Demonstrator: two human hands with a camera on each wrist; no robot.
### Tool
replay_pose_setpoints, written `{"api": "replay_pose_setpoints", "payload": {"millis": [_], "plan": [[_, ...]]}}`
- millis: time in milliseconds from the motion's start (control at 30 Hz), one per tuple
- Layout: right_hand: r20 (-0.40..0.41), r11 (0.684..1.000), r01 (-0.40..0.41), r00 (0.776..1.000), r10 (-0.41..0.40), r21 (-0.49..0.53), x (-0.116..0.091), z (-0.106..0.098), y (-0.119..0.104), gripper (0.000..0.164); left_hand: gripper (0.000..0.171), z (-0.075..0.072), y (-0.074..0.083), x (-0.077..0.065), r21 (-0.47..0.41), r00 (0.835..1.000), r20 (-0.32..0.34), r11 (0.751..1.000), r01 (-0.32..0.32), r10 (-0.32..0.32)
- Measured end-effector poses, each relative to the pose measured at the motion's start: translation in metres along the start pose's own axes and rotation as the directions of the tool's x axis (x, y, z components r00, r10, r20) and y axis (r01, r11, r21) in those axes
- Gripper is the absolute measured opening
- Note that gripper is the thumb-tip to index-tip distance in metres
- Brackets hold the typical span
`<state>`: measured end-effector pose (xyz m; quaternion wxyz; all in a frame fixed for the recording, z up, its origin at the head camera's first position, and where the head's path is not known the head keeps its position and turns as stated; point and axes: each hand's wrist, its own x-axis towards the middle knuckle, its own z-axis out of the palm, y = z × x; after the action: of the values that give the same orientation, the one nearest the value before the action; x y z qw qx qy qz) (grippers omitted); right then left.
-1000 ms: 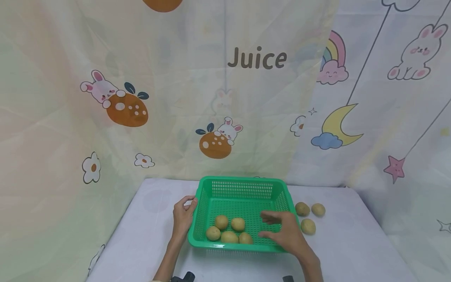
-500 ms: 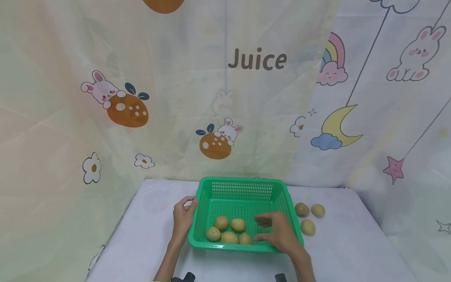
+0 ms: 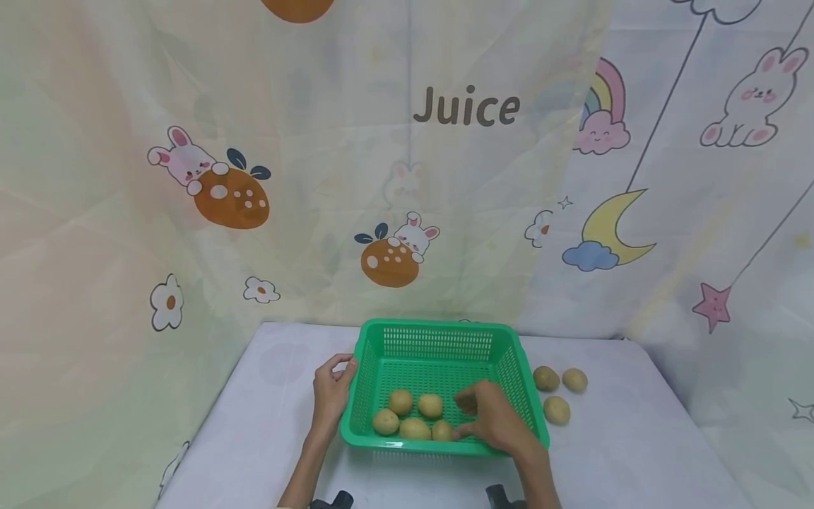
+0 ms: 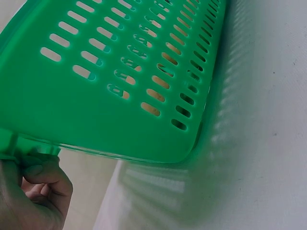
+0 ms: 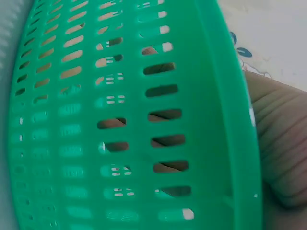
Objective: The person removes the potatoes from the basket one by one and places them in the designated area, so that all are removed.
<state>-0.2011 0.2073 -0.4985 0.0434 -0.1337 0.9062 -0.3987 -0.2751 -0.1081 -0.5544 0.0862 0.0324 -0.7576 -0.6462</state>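
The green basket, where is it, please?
In the head view's lower middle, the green basket stands between the left hand and, at right, three loose potatoes.

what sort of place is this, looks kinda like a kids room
Perhaps a small curtained-off work booth rather than a bedroom, though that's a guess: cartoon-printed fabric hangs behind and beside a pale table, which holds a green basket and what look like potatoes.
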Motion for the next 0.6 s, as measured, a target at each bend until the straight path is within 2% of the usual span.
{"api": "replay_pose_setpoints", "payload": {"millis": [300, 600], "plan": [[0.033, 1.0, 0.006, 0.999, -0.006, -0.009, 0.0039, 0.0074, -0.0015, 0.056, 0.03, 0.0005, 0.0009, -0.0012, 0.0, 1.0, -0.006, 1.0, 0.003, -0.003], [0.112, 0.998, 0.016, 0.993, -0.022, 0.056, 0.0067, 0.0083, -0.0041, 0.05, 0.031, 0.0001, 0.0038, -0.0025, -0.014, 1.0, -0.006, 1.0, 0.008, -0.008]]}}
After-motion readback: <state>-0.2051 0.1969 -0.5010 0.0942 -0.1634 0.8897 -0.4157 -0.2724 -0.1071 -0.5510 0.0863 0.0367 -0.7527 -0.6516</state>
